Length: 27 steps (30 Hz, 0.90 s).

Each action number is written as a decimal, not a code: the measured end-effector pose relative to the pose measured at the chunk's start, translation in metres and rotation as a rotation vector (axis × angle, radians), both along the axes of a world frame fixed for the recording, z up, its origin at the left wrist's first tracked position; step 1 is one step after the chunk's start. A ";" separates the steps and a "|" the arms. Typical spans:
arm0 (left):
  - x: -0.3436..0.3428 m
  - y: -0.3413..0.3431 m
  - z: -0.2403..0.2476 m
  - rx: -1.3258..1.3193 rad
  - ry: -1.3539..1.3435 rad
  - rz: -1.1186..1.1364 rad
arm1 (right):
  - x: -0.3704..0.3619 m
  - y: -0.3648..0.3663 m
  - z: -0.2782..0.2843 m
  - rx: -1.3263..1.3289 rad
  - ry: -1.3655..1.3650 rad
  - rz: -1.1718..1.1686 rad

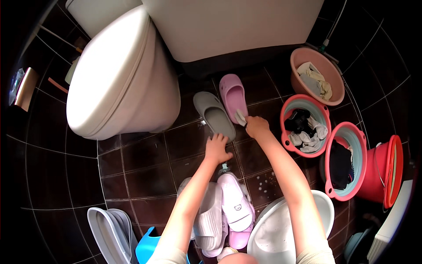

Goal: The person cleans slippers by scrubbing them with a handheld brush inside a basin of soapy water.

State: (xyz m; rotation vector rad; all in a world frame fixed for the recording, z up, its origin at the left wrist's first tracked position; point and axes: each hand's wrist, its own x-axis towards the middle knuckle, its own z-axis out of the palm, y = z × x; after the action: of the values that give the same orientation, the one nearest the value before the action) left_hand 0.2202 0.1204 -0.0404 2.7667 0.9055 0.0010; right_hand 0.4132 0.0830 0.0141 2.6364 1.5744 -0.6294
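A grey clog and a pink clog lie side by side on the dark tiled floor, toes pointing away from me. My left hand is open, fingers spread, with the fingertips at the grey clog's heel end. Pinched in my right hand is a small pale flat piece, which lies against the heel end of the pink clog. Its kind is not clear. Below my left hand, a small teal-topped object sits by a heap of slippers, including a lilac slide and a grey slide.
A white toilet stands at left. On the right are a pink basin, two collapsible buckets holding clothes, and a red bucket. Nearer me are a white basin, a blue stool and a grey tub.
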 end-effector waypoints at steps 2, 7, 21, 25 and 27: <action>-0.014 -0.022 0.005 -0.036 -0.006 -0.061 | -0.006 -0.029 -0.001 -0.006 -0.024 0.029; -0.052 -0.045 0.001 -0.184 0.186 -0.068 | -0.026 -0.101 0.016 -0.034 0.074 0.098; 0.006 -0.081 0.040 -0.282 0.083 0.285 | -0.076 -0.208 0.049 -0.199 0.127 0.165; 0.032 -0.081 0.027 -0.331 0.125 0.358 | -0.062 -0.193 0.082 -0.245 0.091 0.146; 0.038 -0.084 0.028 -0.379 0.056 0.461 | -0.053 -0.203 0.098 -0.096 0.146 0.018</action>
State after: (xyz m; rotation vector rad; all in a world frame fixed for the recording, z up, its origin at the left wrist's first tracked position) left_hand 0.2584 0.0366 -0.0122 2.1760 1.3765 -0.1533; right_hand 0.3599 -0.1199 0.1123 2.5570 1.5568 -0.8909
